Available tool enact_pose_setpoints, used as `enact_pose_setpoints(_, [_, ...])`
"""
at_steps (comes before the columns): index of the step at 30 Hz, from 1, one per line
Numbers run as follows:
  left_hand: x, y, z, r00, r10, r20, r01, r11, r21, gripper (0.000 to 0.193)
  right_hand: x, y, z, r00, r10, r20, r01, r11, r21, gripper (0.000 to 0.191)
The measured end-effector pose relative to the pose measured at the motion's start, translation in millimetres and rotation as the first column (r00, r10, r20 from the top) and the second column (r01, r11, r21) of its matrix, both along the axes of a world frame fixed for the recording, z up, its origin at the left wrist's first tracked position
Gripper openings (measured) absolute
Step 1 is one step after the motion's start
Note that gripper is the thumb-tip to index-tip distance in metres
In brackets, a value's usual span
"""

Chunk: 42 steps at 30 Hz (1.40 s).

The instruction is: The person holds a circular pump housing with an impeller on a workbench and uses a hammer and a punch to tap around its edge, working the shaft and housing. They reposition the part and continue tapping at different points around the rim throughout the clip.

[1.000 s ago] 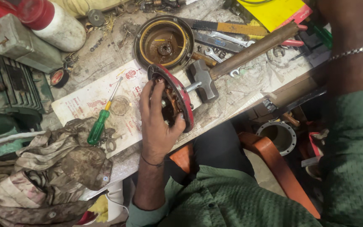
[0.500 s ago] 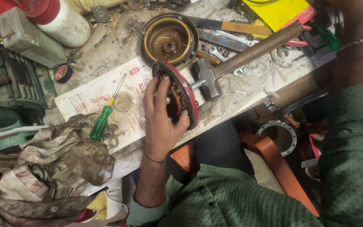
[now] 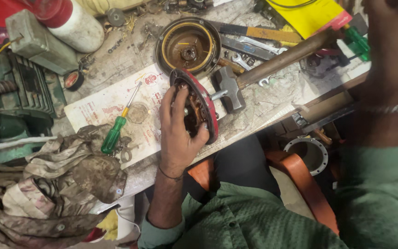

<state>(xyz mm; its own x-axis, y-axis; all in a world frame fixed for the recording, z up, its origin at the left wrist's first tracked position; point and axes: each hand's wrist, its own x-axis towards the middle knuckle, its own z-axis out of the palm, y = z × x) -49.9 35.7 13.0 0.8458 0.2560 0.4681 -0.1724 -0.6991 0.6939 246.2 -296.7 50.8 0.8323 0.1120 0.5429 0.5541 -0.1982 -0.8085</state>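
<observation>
My left hand grips a round red-rimmed motor cover, held on edge on the bench, with my fingers over its greasy inner side. A short steel shaft sticks out of the cover's right face. The steel head of a hammer rests right beside that shaft. Its wooden handle slants up to the right, where my right hand closes on its end, partly in shadow at the frame's edge.
A round rusty housing lies behind the cover. A green-handled screwdriver rests on a printed paper. Wrenches, a yellow sheet, dirty rags, a green machine and a metal ring crowd the area.
The view has shifted slightly. My left hand keeps the cover on edge in the same spot, and the hammer head stays next to the shaft.
</observation>
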Motion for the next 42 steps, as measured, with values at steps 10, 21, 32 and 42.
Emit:
enact_pose_setpoints(10, [-1,-1,2,1.0,-0.006,0.014,0.006,1.0,-0.012,0.083,-84,86,-8,0.914,0.378,-0.146,-0.321,0.896,0.307,0.013])
enact_pose_setpoints(21, [-1,-2,3,1.0,0.007,0.003,-0.007,1.0,-0.013,0.085,-104,111,-35,0.848,0.527,-0.06,-0.502,0.834,0.229,0.009])
enact_pose_setpoints(32, [-1,-2,2,1.0,0.019,-0.006,-0.019,1.0,-0.002,0.084,-136,112,-52,0.939,0.343,-0.024,-0.34,0.915,-0.217,0.042])
enact_pose_setpoints(42, [-4,-1,1,1.0,0.019,-0.018,-0.019,1.0,-0.005,0.082,-199,109,-19,0.969,0.217,0.12,-0.113,0.818,-0.564,0.048])
